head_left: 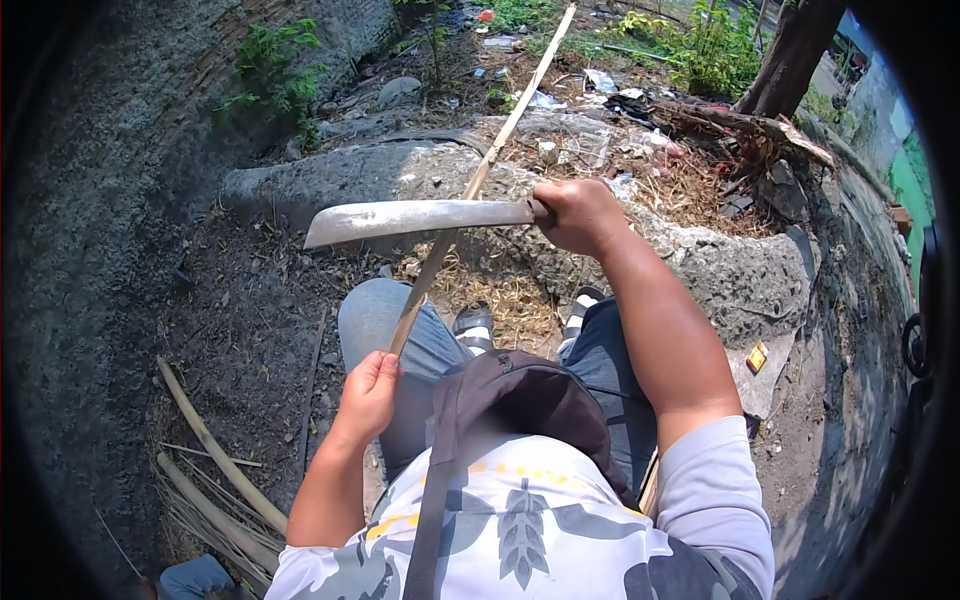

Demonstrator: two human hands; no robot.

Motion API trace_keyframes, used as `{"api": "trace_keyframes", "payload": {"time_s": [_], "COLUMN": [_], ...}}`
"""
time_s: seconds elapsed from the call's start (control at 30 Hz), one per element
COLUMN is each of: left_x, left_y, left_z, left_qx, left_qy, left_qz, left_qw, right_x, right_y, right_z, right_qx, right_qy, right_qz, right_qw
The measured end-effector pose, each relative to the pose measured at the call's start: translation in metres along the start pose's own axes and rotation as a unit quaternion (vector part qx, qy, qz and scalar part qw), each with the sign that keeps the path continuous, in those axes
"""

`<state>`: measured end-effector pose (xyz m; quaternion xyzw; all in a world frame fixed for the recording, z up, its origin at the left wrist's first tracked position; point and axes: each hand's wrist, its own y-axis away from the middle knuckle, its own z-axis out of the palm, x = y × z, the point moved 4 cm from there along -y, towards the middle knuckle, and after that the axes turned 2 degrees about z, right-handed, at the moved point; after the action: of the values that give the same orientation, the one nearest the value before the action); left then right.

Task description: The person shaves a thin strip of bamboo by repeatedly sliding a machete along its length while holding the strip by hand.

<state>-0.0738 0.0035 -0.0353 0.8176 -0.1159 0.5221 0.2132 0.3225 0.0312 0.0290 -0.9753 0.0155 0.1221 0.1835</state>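
Note:
My left hand (pixel 369 397) is closed round the near end of a long, thin wooden strip (pixel 511 122), which slants up and away to the right over my left knee. In my right hand (pixel 581 217) is the dark handle of a machete (pixel 422 219). Its broad grey blade points left and lies across the strip at about mid-length, on the upper side. Whether the edge touches the wood I cannot tell. Below the blade, between my feet, pale shavings (pixel 510 296) cover the ground.
A rough stone ledge (pixel 310 176) runs ahead of my feet, with litter and dry scraps beyond it. Long split strips (pixel 215 508) lie at lower left beside a wall (pixel 90 250). A tree trunk (pixel 797 55) stands at far right. A small yellow-red packet (pixel 757 357) rests at right.

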Motion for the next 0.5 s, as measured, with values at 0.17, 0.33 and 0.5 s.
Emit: {"api": "trace_keyframes", "payload": {"time_s": [0.17, 0.33, 0.5], "left_x": [-0.004, 0.015, -0.004], "left_y": [-0.004, 0.001, 0.001], "left_z": [0.003, -0.009, -0.009], "left_qx": [-0.002, 0.006, 0.003], "left_qy": [0.037, 0.023, -0.004], "left_qz": [-0.017, -0.015, -0.008], "left_qw": [0.999, 1.0, 1.0], "right_x": [-0.041, 0.044, 0.029], "right_y": [0.005, -0.005, 0.005], "right_z": [0.01, 0.02, 0.014], "right_qx": [-0.008, -0.038, -0.014], "right_qy": [0.064, -0.104, -0.041], "right_qz": [-0.187, 0.105, 0.095], "right_qw": [0.98, 0.988, 0.995]}}
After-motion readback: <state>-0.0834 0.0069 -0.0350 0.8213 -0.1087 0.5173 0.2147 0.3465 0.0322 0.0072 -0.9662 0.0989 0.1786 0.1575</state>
